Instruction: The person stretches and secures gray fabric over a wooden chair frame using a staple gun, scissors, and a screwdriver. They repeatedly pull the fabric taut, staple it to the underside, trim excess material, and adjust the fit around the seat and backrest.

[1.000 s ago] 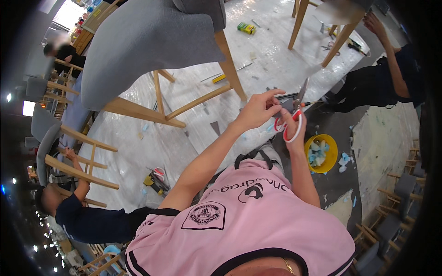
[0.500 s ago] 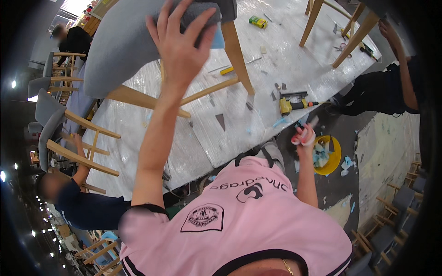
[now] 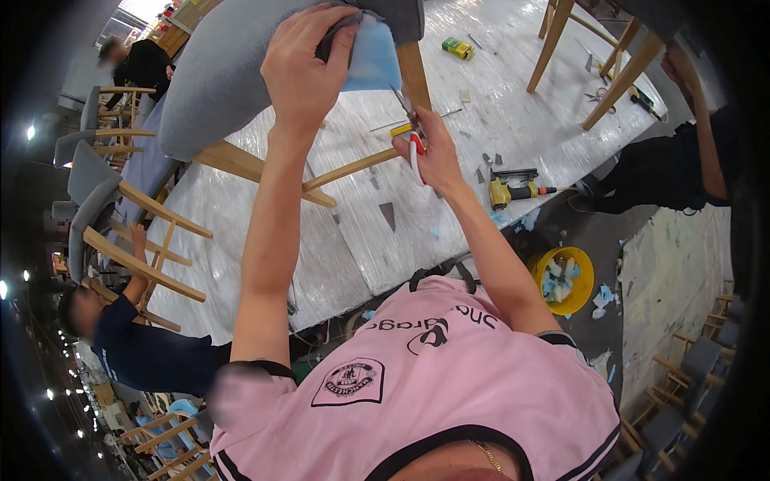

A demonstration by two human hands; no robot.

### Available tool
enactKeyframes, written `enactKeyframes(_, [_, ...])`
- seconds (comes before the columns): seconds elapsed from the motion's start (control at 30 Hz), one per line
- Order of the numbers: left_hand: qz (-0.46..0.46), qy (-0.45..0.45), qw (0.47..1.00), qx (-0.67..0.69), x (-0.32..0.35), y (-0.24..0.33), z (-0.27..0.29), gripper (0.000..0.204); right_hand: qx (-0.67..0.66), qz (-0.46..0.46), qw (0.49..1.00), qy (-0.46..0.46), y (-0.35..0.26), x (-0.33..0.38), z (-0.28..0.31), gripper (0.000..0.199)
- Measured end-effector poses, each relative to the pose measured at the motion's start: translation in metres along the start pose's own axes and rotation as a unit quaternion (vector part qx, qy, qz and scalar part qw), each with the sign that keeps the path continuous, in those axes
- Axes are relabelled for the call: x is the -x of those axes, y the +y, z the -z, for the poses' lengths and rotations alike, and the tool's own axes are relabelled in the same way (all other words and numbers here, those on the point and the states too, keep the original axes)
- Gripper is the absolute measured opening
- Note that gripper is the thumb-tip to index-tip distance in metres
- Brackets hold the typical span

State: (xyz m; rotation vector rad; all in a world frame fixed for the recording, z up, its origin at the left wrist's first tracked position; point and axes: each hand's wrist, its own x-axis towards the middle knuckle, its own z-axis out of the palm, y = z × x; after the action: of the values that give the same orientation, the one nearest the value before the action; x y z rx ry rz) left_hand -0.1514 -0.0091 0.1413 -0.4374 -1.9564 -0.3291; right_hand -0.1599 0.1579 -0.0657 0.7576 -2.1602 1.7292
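A grey upholstered chair (image 3: 212, 76) with wooden legs stands on the plastic-covered table (image 3: 337, 276) in front of me. My left hand (image 3: 303, 68) is closed on the edge of its grey fabric, pulling it back. Beneath the fabric a piece of light blue foam (image 3: 371, 58) shows, hanging out past the seat. My right hand (image 3: 433, 152) grips scissors (image 3: 416, 146) with red and white handles. Their slightly parted blades point up at the foam's lower edge; whether they touch it I cannot tell.
A yellow-black staple gun (image 3: 513, 191), a yellow-green box (image 3: 458, 48) and dark scraps (image 3: 387, 215) lie on the table. A yellow bucket (image 3: 579, 298) of foam scraps stands on the floor at right. One co-worker (image 3: 682, 164) is at right, another (image 3: 152, 345) at left among chairs.
My right hand has brought the scissors up from beside the bucket to the blue foam. My left hand has gone from spread fingers to gripping the fabric, and more foam shows.
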Motion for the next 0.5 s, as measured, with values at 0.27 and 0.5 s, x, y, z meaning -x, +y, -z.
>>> enactKeyframes(0.27, [0.006, 0.009, 1.0, -0.02, 0.002, -0.003, -0.007, 0.018, -0.071, -0.068, 0.995, -0.024, -0.016, -0.009, -0.011, 0.064])
enactKeyframes(0.5, [0.004, 0.052, 0.998, -0.021, 0.0, -0.009, -0.015, 0.011, -0.085, 0.013, 0.996, 0.005, -0.014, -0.014, -0.015, 0.061])
